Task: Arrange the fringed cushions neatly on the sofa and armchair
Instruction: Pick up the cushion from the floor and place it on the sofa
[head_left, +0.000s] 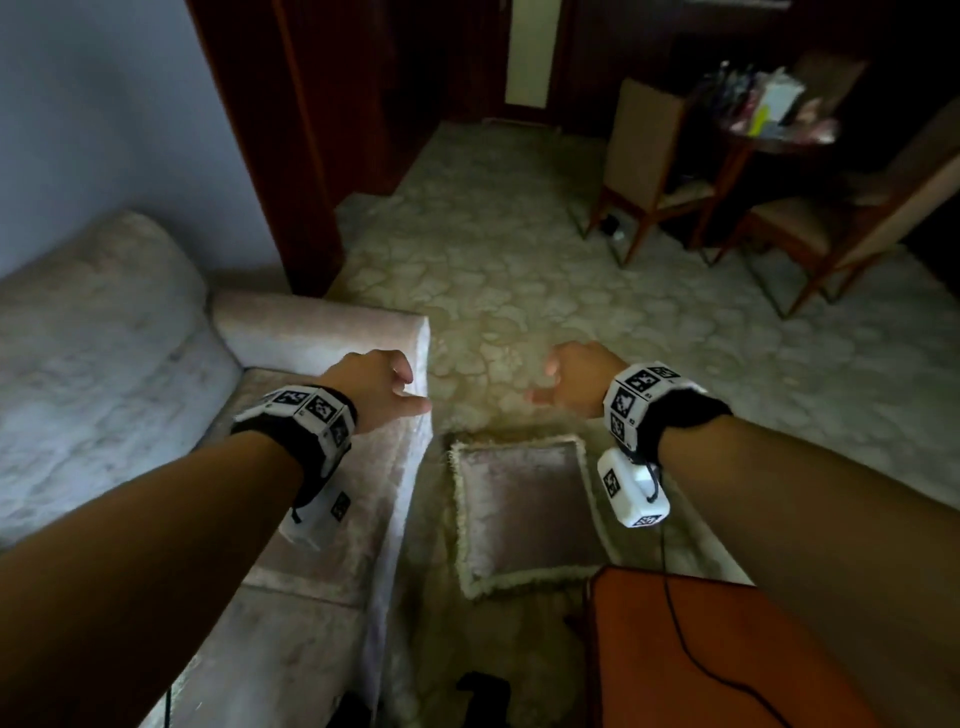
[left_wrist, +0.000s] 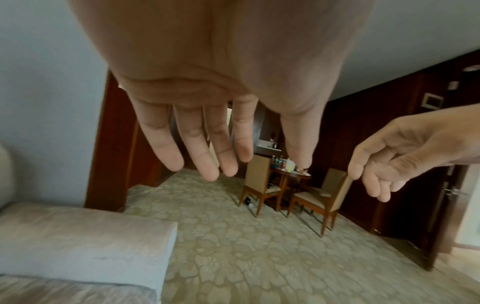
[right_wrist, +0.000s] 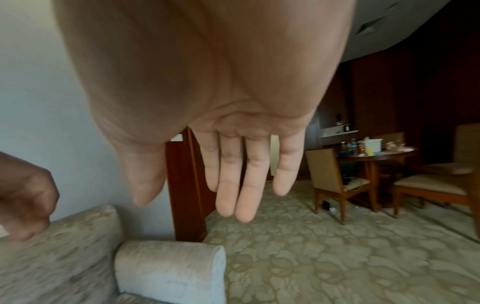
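A pinkish cushion (head_left: 524, 512) with a pale fringe lies flat on the carpet, between the sofa and a wooden table. The pale sofa (head_left: 322, 519) fills the left of the head view; its armrest (head_left: 317, 327) ends near the carpet. My left hand (head_left: 387, 387) hovers over the sofa's front corner, fingers relaxed and holding nothing (left_wrist: 207, 148). My right hand (head_left: 566, 379) hangs in the air above the carpet, beyond the cushion, also relaxed and holding nothing (right_wrist: 244, 181). Both hands are well above the cushion and touch nothing.
An orange-brown wooden table (head_left: 701, 654) with a black cable stands at the lower right, close to the cushion. Two wooden chairs (head_left: 654, 166) and a round table (head_left: 779, 135) with bottles stand at the far right. A dark wooden door frame (head_left: 291, 156) rises behind the armrest.
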